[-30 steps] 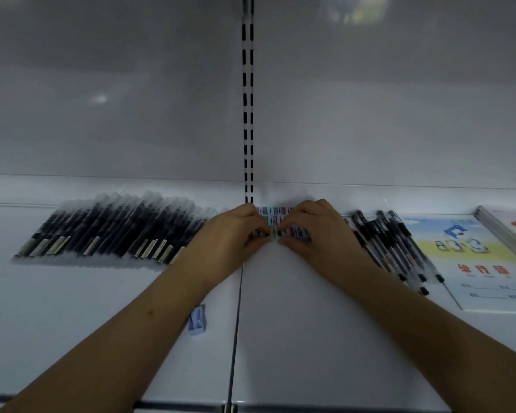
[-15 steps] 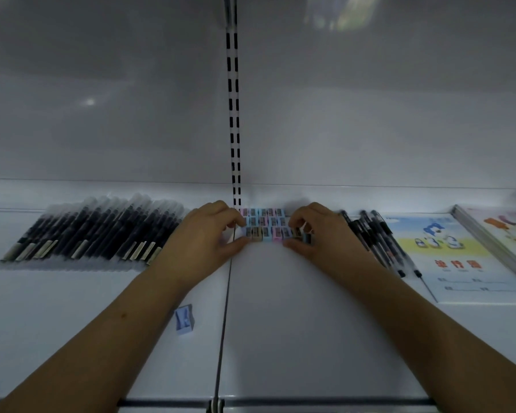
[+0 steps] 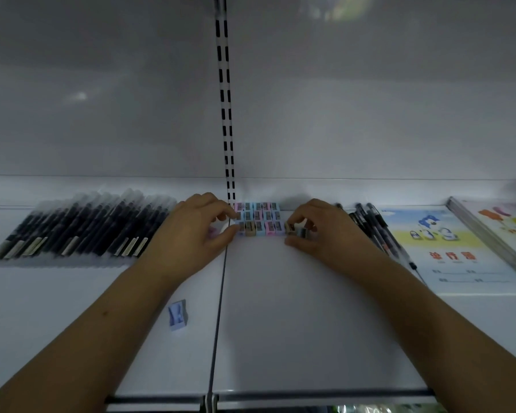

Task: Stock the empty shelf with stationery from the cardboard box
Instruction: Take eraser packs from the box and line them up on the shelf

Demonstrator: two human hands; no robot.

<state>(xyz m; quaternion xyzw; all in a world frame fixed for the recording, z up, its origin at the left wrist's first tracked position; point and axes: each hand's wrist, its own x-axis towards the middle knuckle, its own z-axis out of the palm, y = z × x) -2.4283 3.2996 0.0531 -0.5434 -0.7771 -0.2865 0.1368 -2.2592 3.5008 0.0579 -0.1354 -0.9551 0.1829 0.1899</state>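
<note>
Several small pastel pencil sharpeners [image 3: 258,219] stand in tight rows at the back of the white shelf [image 3: 280,323]. My left hand [image 3: 191,234] is at the left end of the front row, thumb and fingers pinching the end sharpener. At the right end, my right hand [image 3: 319,231] pinches a brown and a grey sharpener [image 3: 297,229] between thumb and fingers. One blue sharpener [image 3: 178,315] lies alone on the shelf nearer to me, beside my left forearm. The cardboard box is out of view.
A fan of wrapped black pens [image 3: 81,231] covers the shelf's left side. More black pens [image 3: 376,231] lie right of my right hand, then an exercise book [image 3: 447,254] and a stack of books [image 3: 498,228]. A slotted upright [image 3: 225,99] splits the back wall.
My hands have drawn apart along the front row, the right one moving right with a couple of sharpeners. More of the rows now shows between them. The view has shifted slightly right.
</note>
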